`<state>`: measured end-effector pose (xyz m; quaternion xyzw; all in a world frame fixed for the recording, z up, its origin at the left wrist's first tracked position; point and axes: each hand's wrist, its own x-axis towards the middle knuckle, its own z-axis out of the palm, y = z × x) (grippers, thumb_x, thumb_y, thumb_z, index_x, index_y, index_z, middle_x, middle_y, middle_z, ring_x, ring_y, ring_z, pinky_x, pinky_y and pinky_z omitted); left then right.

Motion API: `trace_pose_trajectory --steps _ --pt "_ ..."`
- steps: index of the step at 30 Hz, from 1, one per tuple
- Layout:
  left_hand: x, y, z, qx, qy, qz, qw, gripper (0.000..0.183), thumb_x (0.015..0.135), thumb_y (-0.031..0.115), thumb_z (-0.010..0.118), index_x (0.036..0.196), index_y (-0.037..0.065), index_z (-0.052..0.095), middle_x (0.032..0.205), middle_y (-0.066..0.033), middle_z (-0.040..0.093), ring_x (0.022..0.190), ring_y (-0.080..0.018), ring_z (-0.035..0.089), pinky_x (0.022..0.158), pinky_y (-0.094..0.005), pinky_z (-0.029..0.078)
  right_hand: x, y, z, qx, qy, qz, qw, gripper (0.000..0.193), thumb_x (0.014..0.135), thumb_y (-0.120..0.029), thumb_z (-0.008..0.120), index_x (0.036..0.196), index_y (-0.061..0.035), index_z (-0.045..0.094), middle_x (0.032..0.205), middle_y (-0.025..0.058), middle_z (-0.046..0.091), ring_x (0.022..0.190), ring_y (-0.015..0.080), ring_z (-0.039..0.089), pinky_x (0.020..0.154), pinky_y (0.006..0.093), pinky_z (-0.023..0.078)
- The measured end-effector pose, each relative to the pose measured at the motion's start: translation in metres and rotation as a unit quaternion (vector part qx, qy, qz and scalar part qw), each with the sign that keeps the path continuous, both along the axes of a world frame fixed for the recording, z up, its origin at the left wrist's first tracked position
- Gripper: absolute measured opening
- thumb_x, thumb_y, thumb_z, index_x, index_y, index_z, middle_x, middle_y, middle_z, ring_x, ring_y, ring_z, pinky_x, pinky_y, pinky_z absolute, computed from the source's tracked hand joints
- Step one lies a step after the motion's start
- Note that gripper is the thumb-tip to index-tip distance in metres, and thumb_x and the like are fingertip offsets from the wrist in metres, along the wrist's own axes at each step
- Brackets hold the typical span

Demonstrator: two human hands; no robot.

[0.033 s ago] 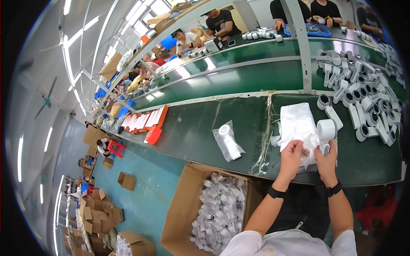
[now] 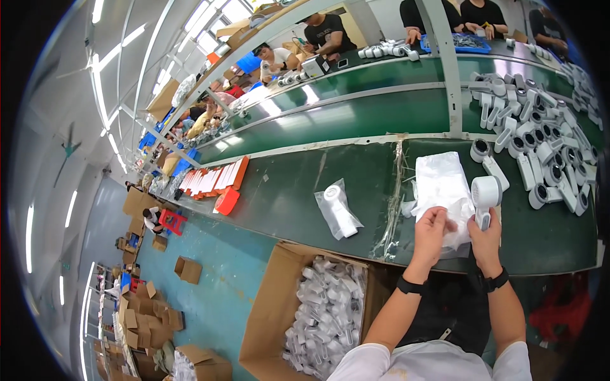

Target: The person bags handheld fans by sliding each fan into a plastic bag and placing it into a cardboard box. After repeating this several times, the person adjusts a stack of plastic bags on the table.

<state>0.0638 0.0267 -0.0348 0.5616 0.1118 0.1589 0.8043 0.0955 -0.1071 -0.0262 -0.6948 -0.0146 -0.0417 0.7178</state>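
My right hand grips the handle of a white handheld device with a round head, which stands upward from my fingers. Just beside it, my left hand has its fingertips pinched on the thin clear plastic at the near edge of a stack of plastic bags. The stack lies flat on the green work surface. To its left rests one similar device sealed in a clear bag. Another unbagged device lies right behind the one I hold.
A large pile of white devices covers the right side. Below the table edge, an open cardboard box holds many bagged devices. Orange trays with white slips sit at the far left. A metal post rises beyond; co-workers sit across the belt.
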Motion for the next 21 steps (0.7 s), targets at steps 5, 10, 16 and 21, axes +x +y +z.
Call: trace_pose_trajectory --steps 5,10,16,21 --pt "-0.001 -0.006 0.008 -0.003 0.029 -0.007 1.000 0.019 0.098 0.021 0.056 0.102 0.002 0.060 0.076 0.0036 0.053 0.061 -0.0036 0.046 0.056 -0.0216 0.043 -0.001 -0.005 -0.005 -0.102 -0.084 -0.039 0.990 0.029 0.080 -0.010 0.063 0.105 0.0033 0.057 0.087 0.0101 0.063 0.078 0.0153 0.058 0.071 0.0312 0.047" --pt "-0.012 0.001 0.018 0.205 0.060 -0.007 0.977 0.023 0.092 0.015 0.064 0.107 -0.002 0.063 0.076 0.0027 0.059 0.064 -0.0028 0.047 0.056 -0.0201 0.039 -0.003 -0.006 0.014 -0.095 -0.075 -0.041 0.992 0.026 0.080 -0.013 0.064 0.100 0.0018 0.057 0.086 0.0149 0.064 0.077 0.0218 0.062 0.070 0.0354 0.048" --pt "-0.006 -0.006 0.014 0.124 0.066 0.034 0.989 0.018 0.092 0.013 0.063 0.096 -0.004 0.066 0.072 0.0025 0.059 0.061 -0.0027 0.046 0.054 -0.0190 0.036 -0.011 -0.036 0.027 -0.092 -0.054 0.042 0.993 0.032 0.082 -0.015 0.067 0.109 0.0012 0.059 0.095 0.0145 0.066 0.089 0.0206 0.064 0.078 0.0331 0.049" --pt "-0.005 -0.015 0.014 0.119 0.036 0.048 0.991 0.017 0.092 0.014 0.063 0.095 -0.002 0.066 0.067 0.0040 0.055 0.052 -0.0023 0.041 0.046 -0.0194 0.030 -0.015 -0.094 0.038 -0.036 -0.060 0.298 0.952 0.047 0.084 -0.009 0.070 0.128 -0.0022 0.056 0.116 0.0088 0.065 0.104 0.0149 0.059 0.091 0.0300 0.046"
